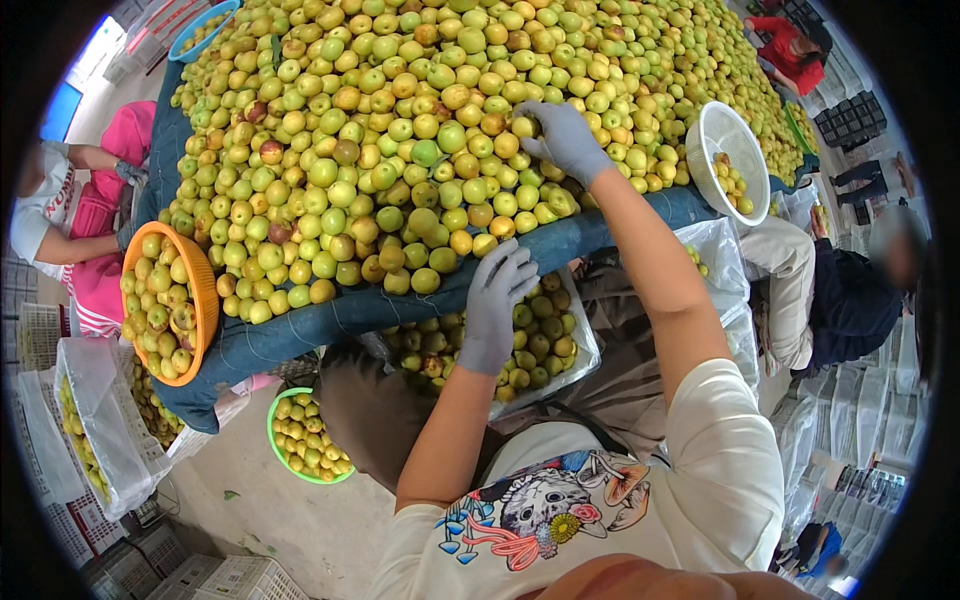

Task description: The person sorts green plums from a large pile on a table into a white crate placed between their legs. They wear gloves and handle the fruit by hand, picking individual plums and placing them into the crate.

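Observation:
A broad heap of yellow-green jujubes point(360, 150) spreads in front of me, some of them browned or reddish. My right hand point(566, 139), in a grey glove, reaches over the heap with thumb and fingers around one jujube point(526, 127). My left hand point(496, 307), gloved alike, is palm down at the heap's near edge, by the blue padded rim point(570, 240). Its fingers are extended and slightly apart, and no fruit shows in it. Below that hand stands a plastic-lined crate point(589, 358) of darker jujubes, partly hidden by my forearm.
An orange basket point(208, 300) of jujubes rests on the rim at left, a white colander point(701, 161) at right. On the floor is a green-rimmed basket point(271, 435). Co-workers sit at left point(52, 217) and right point(847, 307); lined crates point(105, 420) stand around.

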Tool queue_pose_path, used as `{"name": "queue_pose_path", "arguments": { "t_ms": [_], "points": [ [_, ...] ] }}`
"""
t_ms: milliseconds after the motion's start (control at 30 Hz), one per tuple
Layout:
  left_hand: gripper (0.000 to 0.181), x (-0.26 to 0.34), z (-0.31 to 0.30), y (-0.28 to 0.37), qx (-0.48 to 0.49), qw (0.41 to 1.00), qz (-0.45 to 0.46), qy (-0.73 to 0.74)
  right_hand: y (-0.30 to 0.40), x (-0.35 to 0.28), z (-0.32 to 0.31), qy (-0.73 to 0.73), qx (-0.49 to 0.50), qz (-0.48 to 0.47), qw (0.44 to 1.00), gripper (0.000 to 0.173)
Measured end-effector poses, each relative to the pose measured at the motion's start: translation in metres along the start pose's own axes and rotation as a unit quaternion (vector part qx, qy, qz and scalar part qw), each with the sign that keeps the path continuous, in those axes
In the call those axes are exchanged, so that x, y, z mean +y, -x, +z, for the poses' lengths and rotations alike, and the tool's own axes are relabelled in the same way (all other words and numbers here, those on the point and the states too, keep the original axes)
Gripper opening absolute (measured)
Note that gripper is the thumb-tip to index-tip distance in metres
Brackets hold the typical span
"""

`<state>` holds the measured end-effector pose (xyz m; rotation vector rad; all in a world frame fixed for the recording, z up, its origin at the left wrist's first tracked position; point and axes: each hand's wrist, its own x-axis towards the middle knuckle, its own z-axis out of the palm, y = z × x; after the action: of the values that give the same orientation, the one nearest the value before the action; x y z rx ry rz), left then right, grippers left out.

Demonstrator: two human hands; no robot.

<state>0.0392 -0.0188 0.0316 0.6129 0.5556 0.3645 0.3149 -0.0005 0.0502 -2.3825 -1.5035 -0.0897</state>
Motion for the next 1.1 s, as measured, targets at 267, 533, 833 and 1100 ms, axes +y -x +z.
{"name": "queue_pose_path", "arguments": {
  "t_ms": [267,533,833,1100],
  "points": [
    [0.046,0.018,0.001,-0.005,0.038,0.979,0.006,0.201,0.051,-0.073,-0.054,-0.375,-0.331,-0.019,0.866,0.045],
    [0.050,0.017,-0.008,-0.007,0.043,0.978,0.053,0.196,-0.095,-0.036,-0.016,-0.124,0.034,-0.105,0.986,0.046],
    [0.050,0.002,-0.013,-0.012,-0.007,0.980,0.182,-0.075,-0.137,-0.001,0.015,0.010,-0.022,-0.087,0.996,0.039],
    [0.047,0.034,-0.015,0.008,0.049,0.979,0.143,0.137,0.058,-0.032,-0.055,-0.342,-0.096,0.009,0.935,0.045]
  ]
}}
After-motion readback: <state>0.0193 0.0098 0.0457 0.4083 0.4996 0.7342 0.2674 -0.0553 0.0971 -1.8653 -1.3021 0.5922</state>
